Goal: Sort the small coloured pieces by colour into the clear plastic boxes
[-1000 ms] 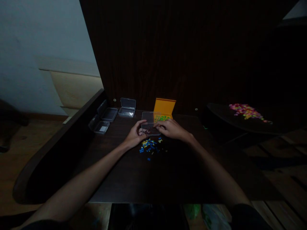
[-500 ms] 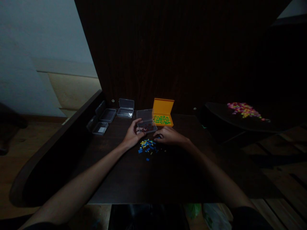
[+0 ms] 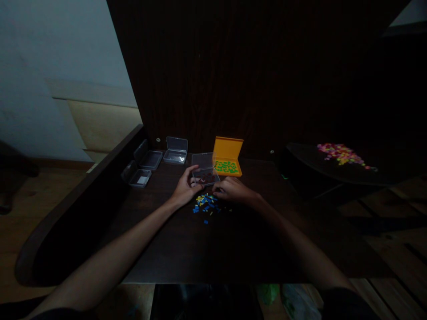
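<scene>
My left hand point(image 3: 187, 186) grips the left side of a clear plastic box point(image 3: 203, 160) with its lid raised. Small dark reddish pieces lie in that box. My right hand point(image 3: 232, 189) is closed at the box's near right corner, fingertips pinched together; what they hold, if anything, is hidden. Just below both hands lies a loose pile of small blue and yellow building bricks point(image 3: 207, 202). Behind my right hand stands an orange box point(image 3: 228, 148), lid up, with many small green pieces in its tray.
Several open clear boxes point(image 3: 175, 157) stand at the table's back left, one with a white slip inside. A raised dark side board point(image 3: 80, 195) borders the left edge. To the right, a heap of pink and yellow pieces point(image 3: 343, 154) rests on a dark surface.
My right hand's fingers have drawn closer together beside the box, shifting slightly. My left hand keeps its hold on the clear box. The whole view has shifted a little.
</scene>
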### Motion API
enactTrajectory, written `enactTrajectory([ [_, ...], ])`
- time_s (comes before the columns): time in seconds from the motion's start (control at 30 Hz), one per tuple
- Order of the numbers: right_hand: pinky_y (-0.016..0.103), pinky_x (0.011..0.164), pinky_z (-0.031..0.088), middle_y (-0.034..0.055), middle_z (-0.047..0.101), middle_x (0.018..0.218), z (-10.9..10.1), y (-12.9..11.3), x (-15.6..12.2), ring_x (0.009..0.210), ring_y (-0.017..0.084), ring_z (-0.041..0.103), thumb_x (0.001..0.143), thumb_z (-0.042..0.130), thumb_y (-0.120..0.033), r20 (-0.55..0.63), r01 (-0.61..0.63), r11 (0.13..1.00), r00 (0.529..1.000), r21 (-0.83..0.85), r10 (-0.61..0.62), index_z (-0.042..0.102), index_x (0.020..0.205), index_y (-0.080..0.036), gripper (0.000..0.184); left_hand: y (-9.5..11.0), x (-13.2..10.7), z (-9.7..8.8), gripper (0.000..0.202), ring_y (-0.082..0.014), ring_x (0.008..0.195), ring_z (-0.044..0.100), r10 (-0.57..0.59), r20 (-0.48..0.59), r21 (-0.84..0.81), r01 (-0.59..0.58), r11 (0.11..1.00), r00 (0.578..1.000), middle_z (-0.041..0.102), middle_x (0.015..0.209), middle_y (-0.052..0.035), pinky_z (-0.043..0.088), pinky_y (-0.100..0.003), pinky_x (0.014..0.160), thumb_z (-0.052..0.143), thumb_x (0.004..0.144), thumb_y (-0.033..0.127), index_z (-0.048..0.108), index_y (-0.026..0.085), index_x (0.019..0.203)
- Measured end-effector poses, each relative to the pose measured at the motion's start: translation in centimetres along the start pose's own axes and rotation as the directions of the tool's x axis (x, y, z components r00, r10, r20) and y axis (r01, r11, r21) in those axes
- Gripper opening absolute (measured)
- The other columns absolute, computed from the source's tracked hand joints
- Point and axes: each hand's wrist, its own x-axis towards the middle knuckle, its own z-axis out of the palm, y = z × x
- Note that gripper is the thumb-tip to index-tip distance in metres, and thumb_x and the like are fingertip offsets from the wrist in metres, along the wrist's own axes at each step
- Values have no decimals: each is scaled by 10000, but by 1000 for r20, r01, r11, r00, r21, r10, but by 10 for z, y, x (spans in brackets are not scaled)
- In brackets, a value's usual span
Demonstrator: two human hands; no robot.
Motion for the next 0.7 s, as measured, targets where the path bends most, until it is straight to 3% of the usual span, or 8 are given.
enactTrajectory([
  [0.27, 216, 552, 267, -16, 599, 659, -13, -3, 0, 558, 91, 469, 803, 570, -229, -5, 54, 996, 999, 73, -53, 683, 863, -184, 136, 0, 0, 1, 704, -96, 828, 612, 1, 3, -2, -1, 1000, 1000, 480, 1292, -97, 502, -211, 701, 752, 579, 123, 457, 227, 1210],
  [0.43, 214, 554, 258, -19, 570, 651, -30, -2, 3, 569, 94, 445, 805, 568, -226, -61, -4, 995, 998, 101, 11, 673, 893, -182, 144, 1, -1, 1, 701, -98, 825, 607, -4, 34, -3, 4, 1000, 999, 476, 1288, -109, 515, -224, 706, 748, 581, 113, 465, 220, 1213],
  [0.7, 220, 558, 255, 4, 602, 692, -30, 5, 26, 614, 108, 471, 796, 574, -245, -62, -4, 998, 998, 62, 8, 693, 899, -173, 173, 3, -4, 3, 707, -130, 840, 617, 5, 89, 30, -8, 1000, 996, 512, 1260, -121, 525, -272, 716, 739, 585, 125, 472, 214, 1234],
])
